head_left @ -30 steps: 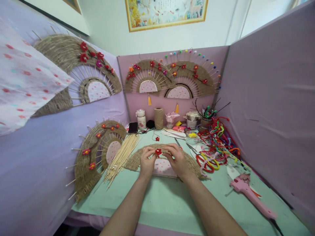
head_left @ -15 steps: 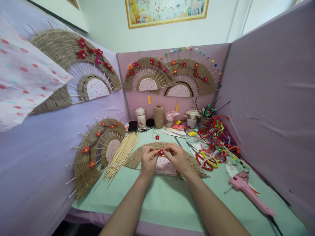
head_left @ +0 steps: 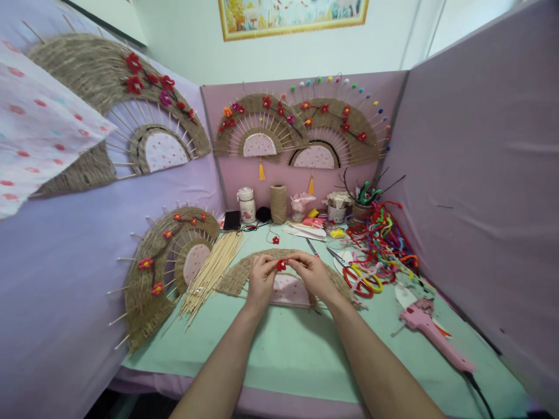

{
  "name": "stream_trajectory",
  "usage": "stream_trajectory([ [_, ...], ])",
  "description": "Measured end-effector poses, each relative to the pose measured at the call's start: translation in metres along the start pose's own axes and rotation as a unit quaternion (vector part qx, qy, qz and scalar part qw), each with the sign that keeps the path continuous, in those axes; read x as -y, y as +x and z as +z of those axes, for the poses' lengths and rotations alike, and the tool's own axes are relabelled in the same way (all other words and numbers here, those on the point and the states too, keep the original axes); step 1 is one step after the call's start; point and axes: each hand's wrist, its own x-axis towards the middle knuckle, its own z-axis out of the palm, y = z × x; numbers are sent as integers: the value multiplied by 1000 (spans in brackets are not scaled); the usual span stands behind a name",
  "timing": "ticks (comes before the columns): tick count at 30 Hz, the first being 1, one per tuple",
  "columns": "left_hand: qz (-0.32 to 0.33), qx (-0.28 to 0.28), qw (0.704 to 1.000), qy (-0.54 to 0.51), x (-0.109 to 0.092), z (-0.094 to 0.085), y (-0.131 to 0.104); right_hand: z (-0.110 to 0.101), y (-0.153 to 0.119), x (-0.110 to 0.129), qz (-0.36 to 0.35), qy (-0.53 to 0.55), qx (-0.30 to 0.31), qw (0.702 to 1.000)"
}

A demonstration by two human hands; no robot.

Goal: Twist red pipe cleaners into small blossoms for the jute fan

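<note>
A small red flower [head_left: 281, 265] is pinched between the fingertips of both hands, above a twine-wrapped fan [head_left: 238, 274] that lies on the green table cover. My left hand [head_left: 262, 280] grips the flower's left side with thumb and finger. From the right, my right hand [head_left: 312, 276] pinches its other side. Under my hands shows the fan's dotted pink-and-white centre [head_left: 290, 290]. Another red flower [head_left: 275, 240] with a thin stem lies just behind the fan.
Thin sticks [head_left: 212, 273] lie left, beside a decorated fan [head_left: 148, 291]. Scissors [head_left: 362, 280], tangled pipe cleaners [head_left: 384, 230] and a pink glue gun [head_left: 437, 337] are right. A jar [head_left: 247, 205], twine spool [head_left: 278, 203] and pots stand at the back.
The camera view has shifted slightly. The red flower shows more fully between my fingertips, and the fingers of my right hand look a little straighter.
</note>
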Motion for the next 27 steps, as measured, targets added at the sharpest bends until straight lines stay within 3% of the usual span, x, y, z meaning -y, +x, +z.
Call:
stream_trajectory([
  [8,-69,13,990,-124,-3,2,0,1,-2,6,-11,1,40,999],
  [22,-61,7,988,-143,-5,7,-2,8,-2,1,-17,19,22,999],
  [27,-69,4,989,-129,-3,4,-1,4,-2,3,19,24,33,999],
])
